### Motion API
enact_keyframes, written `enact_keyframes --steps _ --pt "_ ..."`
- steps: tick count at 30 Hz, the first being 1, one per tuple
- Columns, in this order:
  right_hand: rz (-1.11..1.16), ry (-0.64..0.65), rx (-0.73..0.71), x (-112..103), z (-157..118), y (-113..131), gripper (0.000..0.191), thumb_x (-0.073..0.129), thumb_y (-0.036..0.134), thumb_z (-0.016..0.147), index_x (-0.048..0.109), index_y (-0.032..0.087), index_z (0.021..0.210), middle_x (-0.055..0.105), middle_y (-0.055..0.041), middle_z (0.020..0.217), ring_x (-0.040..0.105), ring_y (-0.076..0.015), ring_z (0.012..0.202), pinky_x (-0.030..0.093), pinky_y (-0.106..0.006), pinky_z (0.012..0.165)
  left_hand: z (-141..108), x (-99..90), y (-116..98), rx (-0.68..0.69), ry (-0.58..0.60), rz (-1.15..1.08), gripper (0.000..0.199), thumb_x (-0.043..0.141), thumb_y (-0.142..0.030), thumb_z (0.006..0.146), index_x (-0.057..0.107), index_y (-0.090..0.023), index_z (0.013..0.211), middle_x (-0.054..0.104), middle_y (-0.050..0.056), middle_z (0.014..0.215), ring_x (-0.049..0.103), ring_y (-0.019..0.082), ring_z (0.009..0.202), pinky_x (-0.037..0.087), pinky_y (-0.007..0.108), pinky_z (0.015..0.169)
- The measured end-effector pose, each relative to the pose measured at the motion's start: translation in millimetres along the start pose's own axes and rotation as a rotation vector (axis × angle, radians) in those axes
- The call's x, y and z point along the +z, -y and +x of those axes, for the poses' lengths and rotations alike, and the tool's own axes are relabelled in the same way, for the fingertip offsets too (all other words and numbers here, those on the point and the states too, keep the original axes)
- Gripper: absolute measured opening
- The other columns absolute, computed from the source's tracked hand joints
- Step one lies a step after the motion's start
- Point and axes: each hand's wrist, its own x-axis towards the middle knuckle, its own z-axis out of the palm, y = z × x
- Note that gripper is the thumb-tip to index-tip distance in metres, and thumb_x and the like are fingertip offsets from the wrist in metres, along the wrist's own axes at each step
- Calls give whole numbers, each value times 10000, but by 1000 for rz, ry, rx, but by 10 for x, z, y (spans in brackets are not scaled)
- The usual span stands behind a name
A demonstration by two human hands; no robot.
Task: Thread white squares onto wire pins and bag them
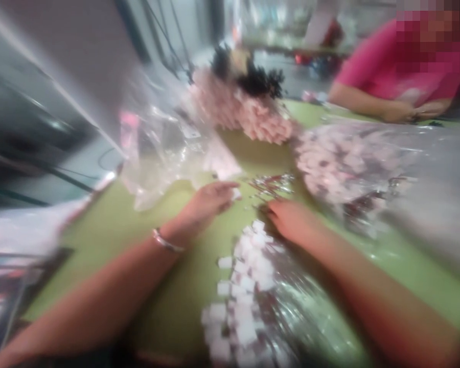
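Head view has the green table (pixel 111 240) as the biggest thing, and imo the fiddly finger work belongs mid-table, where both hands come together. Its left edge slants along past the left forearm with green showing in between, so that looks like the easier side for an elbow. The right is tighter: a big plastic bag of pale pink flowers (pixel 329 158) sits near the right forearm, and a person in a pink top (pixel 371 61) is at the far side. There's a crinkly clear bag (pixel 168 148) beyond the left hand; I'd avoid dragging it in. Next down, a wrapped bundle with white blocky ends (pixel 249 296) lies between the forearms, so lift over it rather than sweep across.

Left hand (pixel 212 199): fingers drawn together, seemingly pinching a little white piece at the tips. Right hand (pixel 287 217) is at the near side of some thin reddish sticks (pixel 272 184); too blurry, can't tell how spread its fingers are or if they've got anything. The sticks lie jumbled, so I'd take them singly. As for that little white piece (pixel 236 194), pinch it lightly; it looks easy to drop.
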Motion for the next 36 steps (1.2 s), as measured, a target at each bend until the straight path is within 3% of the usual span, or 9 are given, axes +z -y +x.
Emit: enact_keyframes --steps 8,14,19,26,30,36 --pt "87 -76 29 -24 4 -5 199 424 225 880 617 174 874 656 -130 824 535 -182 628 344 -332 551 30 8 112 47 39 65 295 764 -335 717 681 -162 940 649 34 760 497 79 580 392 234 550" --pt "427 -53 -8 -169 -37 41 139 458 248 875 530 201 765 616 -32 726 526 -142 645 375 -287 591 -12 80 92 19 67 44 281 748 -348 734 687 -189 957 624 17 675 514 93 564 396 246 543" --pt "494 -67 -73 -172 -65 98 133 508 260 849 560 206 739 621 6 693 512 -123 620 359 -271 583 -74 166 7 -22 89 -65 219 760 -312 707 712 -187 880 621 15 686 493 89 573 388 249 545" --pt "396 -50 -125 -178 -67 76 239 469 279 895 664 220 771 668 -9 728 521 -129 630 343 -287 598 -22 74 99 49 170 40 264 725 -360 763 725 -203 976 626 19 700 494 91 581 396 245 556" --pt "203 -108 -198 -192 -89 86 264 447 252 899 661 212 748 651 -24 730 515 -142 652 311 -293 586 4 29 149 88 154 102 291 709 -386 783 717 -206 1011 629 17 706 491 86 577 394 234 550" --pt "-74 -164 -272 -196 -121 82 278 413 241 913 669 216 806 630 -47 739 497 -164 663 226 -305 553 -37 40 101 23 131 303 353 654 -458 812 710 -218 1065 647 16 681 479 79 526 365 215 488"
